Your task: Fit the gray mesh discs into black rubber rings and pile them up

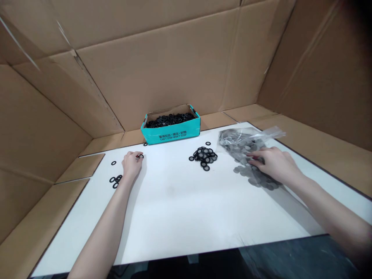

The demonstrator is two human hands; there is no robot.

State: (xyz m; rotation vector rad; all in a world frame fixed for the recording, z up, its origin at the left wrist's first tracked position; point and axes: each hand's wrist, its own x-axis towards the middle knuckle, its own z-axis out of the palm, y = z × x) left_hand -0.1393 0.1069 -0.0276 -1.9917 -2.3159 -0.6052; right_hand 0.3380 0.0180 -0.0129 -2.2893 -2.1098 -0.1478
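Between the thumb and fingertips of my left hand (pixel 132 164) is a black rubber ring (pixel 141 156), held just above the white table. A few loose black rings (pixel 115 180) lie to the left of that wrist, one of them farther back. My right hand (pixel 271 162) is over a heap of thin grey discs (pixel 255 176), at the mouth of a clear plastic bag (pixel 241 141) with more discs inside. Its fingers are drawn together; what they pinch, if anything, is not clear. Between the hands sits a pile of black rings with grey centres (pixel 203 155).
A teal cardboard box (pixel 174 135) full of black rings stands at the back of the white table (pixel 168 209). One ring (pixel 145 144) lies by its front left corner. Cardboard walls (pixel 162 69) enclose the back and both sides.
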